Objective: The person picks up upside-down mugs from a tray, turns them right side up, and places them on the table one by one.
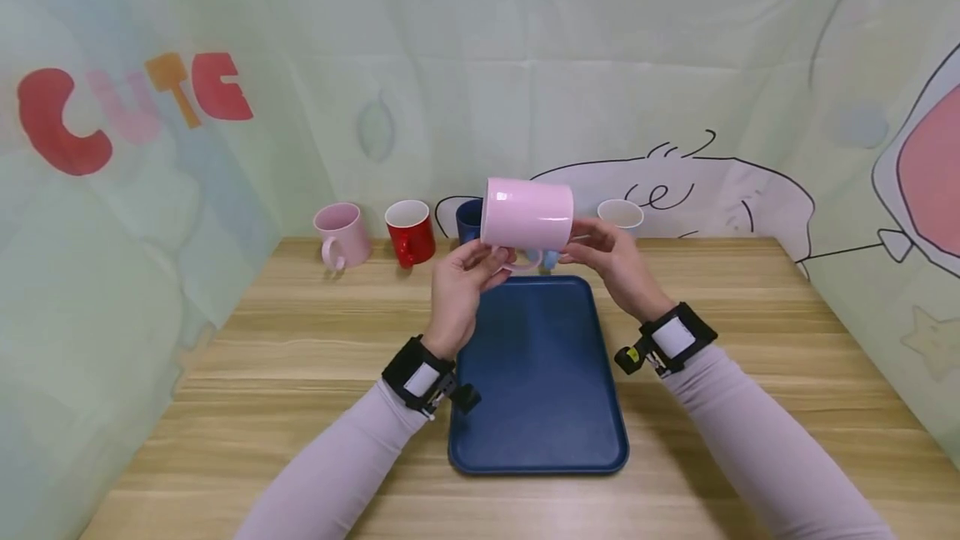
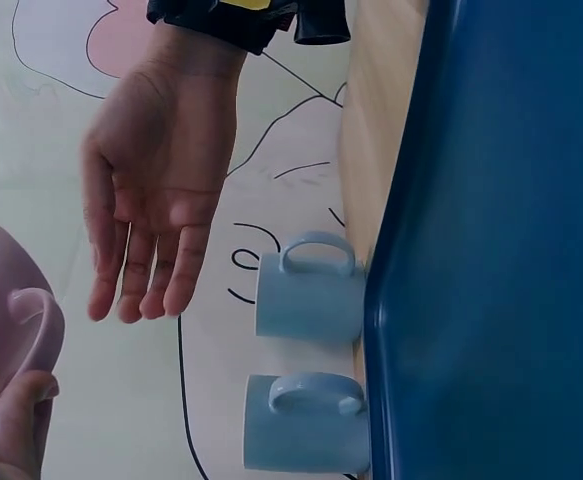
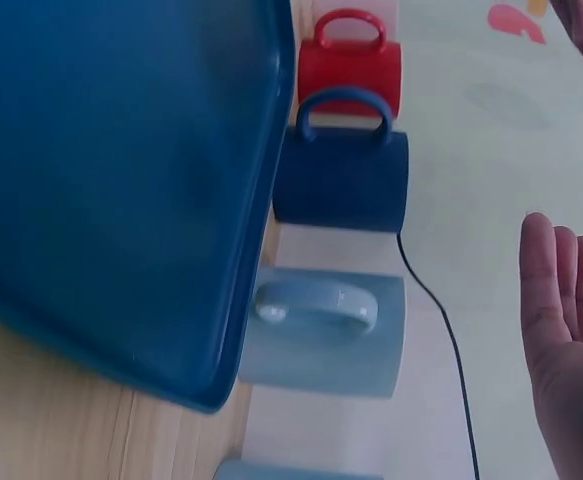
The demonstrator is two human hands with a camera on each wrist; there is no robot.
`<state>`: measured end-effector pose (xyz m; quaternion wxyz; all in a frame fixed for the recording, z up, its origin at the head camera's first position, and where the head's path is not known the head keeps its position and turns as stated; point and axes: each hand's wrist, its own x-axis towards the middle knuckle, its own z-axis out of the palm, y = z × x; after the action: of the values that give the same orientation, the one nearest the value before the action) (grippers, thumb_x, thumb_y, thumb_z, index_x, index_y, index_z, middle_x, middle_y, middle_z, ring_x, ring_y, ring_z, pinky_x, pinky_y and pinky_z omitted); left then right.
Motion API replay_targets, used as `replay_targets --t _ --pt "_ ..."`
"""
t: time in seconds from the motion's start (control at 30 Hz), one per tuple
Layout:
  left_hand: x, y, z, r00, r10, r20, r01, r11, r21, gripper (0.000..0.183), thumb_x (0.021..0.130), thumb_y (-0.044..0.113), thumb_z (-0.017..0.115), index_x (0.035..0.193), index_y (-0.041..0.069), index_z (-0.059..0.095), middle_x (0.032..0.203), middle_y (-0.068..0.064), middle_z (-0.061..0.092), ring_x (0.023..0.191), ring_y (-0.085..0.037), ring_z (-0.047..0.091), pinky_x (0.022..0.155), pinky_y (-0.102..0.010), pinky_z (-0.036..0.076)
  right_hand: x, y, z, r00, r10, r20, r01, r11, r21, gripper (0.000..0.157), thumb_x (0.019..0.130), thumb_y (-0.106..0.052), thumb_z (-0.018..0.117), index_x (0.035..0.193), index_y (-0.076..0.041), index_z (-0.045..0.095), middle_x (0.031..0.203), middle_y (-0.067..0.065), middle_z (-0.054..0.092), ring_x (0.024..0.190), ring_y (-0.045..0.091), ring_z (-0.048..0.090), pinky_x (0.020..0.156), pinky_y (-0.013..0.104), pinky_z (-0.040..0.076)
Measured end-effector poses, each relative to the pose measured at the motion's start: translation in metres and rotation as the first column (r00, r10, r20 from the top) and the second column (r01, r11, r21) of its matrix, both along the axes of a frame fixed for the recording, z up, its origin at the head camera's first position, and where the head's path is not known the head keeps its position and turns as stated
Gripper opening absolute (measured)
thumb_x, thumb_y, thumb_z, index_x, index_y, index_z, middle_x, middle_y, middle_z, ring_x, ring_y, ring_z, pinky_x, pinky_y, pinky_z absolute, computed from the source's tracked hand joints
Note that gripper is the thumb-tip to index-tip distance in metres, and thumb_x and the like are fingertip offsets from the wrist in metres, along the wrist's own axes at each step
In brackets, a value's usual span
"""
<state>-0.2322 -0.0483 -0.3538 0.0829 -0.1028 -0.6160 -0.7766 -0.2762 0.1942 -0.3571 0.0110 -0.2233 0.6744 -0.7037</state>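
A pink mug [image 1: 528, 215] is held up in the air above the far end of the blue tray [image 1: 540, 382]. It lies tipped on its side, its base toward the right and its handle [image 2: 41, 335] hanging underneath. My left hand [image 1: 459, 294] grips the mug near its rim and handle. Close to the base is my right hand [image 1: 618, 265]. In the left wrist view that right hand [image 2: 161, 180] has its fingers extended, apart from the mug, with nothing in its palm.
Along the back stand another pink mug [image 1: 345, 236], a red mug [image 1: 411, 233], a dark blue mug [image 3: 343, 180] and two light blue mugs [image 2: 309, 298], one partly hidden in the head view. Behind them hangs a printed curtain [image 1: 420, 90].
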Motion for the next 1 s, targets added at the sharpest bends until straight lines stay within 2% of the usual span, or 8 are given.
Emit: replay_targets --t 0.2,0.37,0.53,0.77,1.0 --pt "-0.004 0.007 0.004 1.000 0.016 -0.024 -0.015 0.999 0.050 0.032 0.099 0.000 0.066 0.131 -0.006 0.068 0.119 -0.023 0.072 0.104 -0.027 0.075 0.085 -0.033 0.061 0.005 -0.009 -0.001 0.998 0.061 0.010 -0.061 0.997 -0.051 0.041 0.101 0.000 0.060 0.142 -0.002 0.056 0.122 0.019 0.064 0.111 0.032 0.065 0.101 0.035 0.056" --pt "-0.008 0.010 0.006 0.999 0.039 -0.033 -0.036 0.997 0.069 0.032 0.099 0.001 0.068 0.130 -0.006 0.068 0.118 -0.021 0.073 0.103 -0.024 0.075 0.085 -0.033 0.061 0.006 -0.015 -0.004 0.996 0.087 0.003 -0.087 0.994 -0.064 0.038 0.102 -0.003 0.060 0.140 -0.006 0.058 0.124 0.010 0.065 0.117 0.027 0.061 0.106 0.035 0.052" --pt "-0.012 0.013 0.006 0.998 0.043 -0.037 -0.040 0.995 0.096 0.032 0.099 0.001 0.067 0.130 -0.006 0.068 0.116 -0.020 0.073 0.101 -0.021 0.075 0.085 -0.033 0.061 0.009 -0.023 -0.007 0.998 0.055 0.002 -0.055 0.993 -0.101 0.033 0.103 -0.002 0.059 0.135 -0.004 0.062 0.121 0.007 0.066 0.115 0.024 0.061 0.103 0.033 0.052" --pt "-0.012 0.015 0.006 0.998 0.044 -0.035 -0.040 0.994 0.106 0.033 0.099 -0.001 0.067 0.131 -0.005 0.068 0.117 -0.019 0.074 0.103 -0.022 0.075 0.085 -0.033 0.061 0.013 -0.034 -0.010 1.000 -0.005 -0.008 0.003 0.988 -0.153 0.032 0.102 -0.001 0.059 0.133 -0.008 0.065 0.122 0.006 0.068 0.112 0.030 0.062 0.098 0.033 0.053" --pt "-0.013 0.019 0.005 0.999 0.029 -0.044 -0.024 0.993 0.116 0.032 0.099 -0.002 0.066 0.130 -0.007 0.068 0.115 -0.018 0.074 0.099 -0.020 0.075 0.085 -0.034 0.061 0.016 -0.041 -0.009 0.999 -0.034 -0.026 0.029 0.983 -0.181 0.031 0.104 -0.003 0.059 0.135 -0.006 0.065 0.122 0.006 0.067 0.106 0.022 0.062 0.100 0.037 0.053"
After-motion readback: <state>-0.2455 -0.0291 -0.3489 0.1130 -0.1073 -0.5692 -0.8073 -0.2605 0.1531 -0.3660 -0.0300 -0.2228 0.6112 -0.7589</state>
